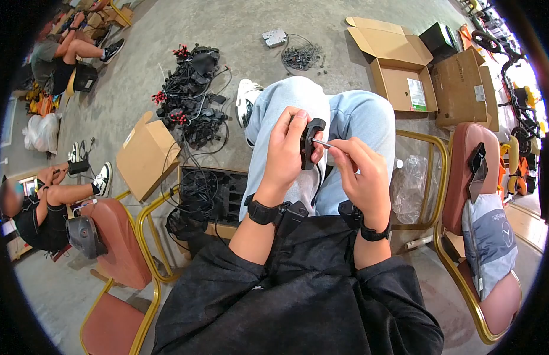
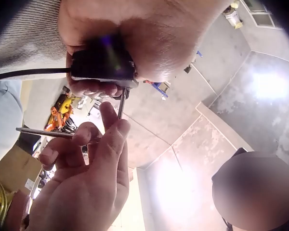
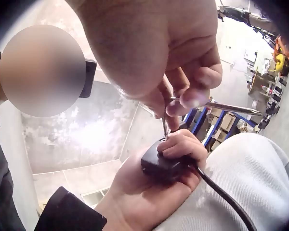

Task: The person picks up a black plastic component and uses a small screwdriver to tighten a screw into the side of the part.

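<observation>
Item, black device point(image 1: 310, 141): lies within the left hand point(image 1: 284, 148), whose fingers are curled round it; they cover part of its body. A black cable point(image 3: 226, 198) leaves it and passes over the leg.

Item, metal tool point(image 1: 323, 144): pinched between thumb and fingers of the right hand point(image 1: 362, 173). One length meets the device; another points outward at an angle, the join hidden by the fingers. Left fingertips crowd the spot where tool and device meet.

Item, two black wrist straps point(image 1: 263, 212), one per wrist, each with a black unit near it.

Item, light-blue jeans point(image 1: 357, 118): knees directly beneath and beyond the hands.

Item, left of the legs: open carton point(image 1: 224, 231) of black parts and cables; beyond it, a heap of black cables point(image 1: 194, 100) with red ends, on the concrete floor point(image 1: 245, 35).

Item, to the right: chair point(image 1: 467, 154) with a grey bag point(image 1: 490, 236) hung over it; farther, an open cardboard box point(image 1: 390, 86).

Item, farther ahead: small dark parts point(image 1: 302, 57), loosely piled beside a pale grey box point(image 1: 275, 38).
</observation>
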A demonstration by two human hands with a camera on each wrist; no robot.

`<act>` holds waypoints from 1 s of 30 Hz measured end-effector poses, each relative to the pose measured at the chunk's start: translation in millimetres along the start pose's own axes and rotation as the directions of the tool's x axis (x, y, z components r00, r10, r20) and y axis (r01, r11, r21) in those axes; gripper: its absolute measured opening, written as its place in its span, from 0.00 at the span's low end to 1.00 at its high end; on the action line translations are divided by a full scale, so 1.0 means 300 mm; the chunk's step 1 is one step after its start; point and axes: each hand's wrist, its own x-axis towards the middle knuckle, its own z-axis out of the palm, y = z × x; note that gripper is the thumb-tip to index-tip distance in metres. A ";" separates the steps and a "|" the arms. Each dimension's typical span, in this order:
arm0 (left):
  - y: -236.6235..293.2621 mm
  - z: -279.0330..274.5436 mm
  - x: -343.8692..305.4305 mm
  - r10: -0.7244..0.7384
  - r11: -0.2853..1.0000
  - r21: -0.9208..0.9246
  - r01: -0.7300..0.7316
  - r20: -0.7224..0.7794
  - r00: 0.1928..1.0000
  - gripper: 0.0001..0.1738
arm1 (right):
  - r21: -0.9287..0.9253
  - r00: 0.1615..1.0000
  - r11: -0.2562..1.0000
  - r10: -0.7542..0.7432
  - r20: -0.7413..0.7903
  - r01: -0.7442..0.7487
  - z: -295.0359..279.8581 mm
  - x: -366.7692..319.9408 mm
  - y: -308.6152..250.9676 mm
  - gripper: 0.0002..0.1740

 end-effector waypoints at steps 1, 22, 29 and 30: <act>0.000 0.001 0.000 -0.008 1.000 -0.006 0.008 -0.008 1.000 0.11 | -0.005 1.000 1.000 -0.011 0.000 0.011 -0.001 0.000 0.001 0.03; 0.005 -0.001 -0.004 -0.017 0.998 0.052 0.018 -0.011 1.000 0.11 | 0.012 0.999 0.999 -0.046 0.015 0.046 0.000 -0.002 0.011 0.04; 0.001 0.000 -0.001 0.008 0.998 0.063 -0.009 0.011 1.000 0.12 | 0.105 0.999 0.994 0.008 0.036 -0.012 0.002 -0.012 0.007 0.04; -0.001 -0.002 -0.001 0.006 0.998 0.067 -0.006 0.005 1.000 0.12 | 0.120 0.999 0.993 0.005 0.033 -0.009 0.004 -0.014 0.011 0.04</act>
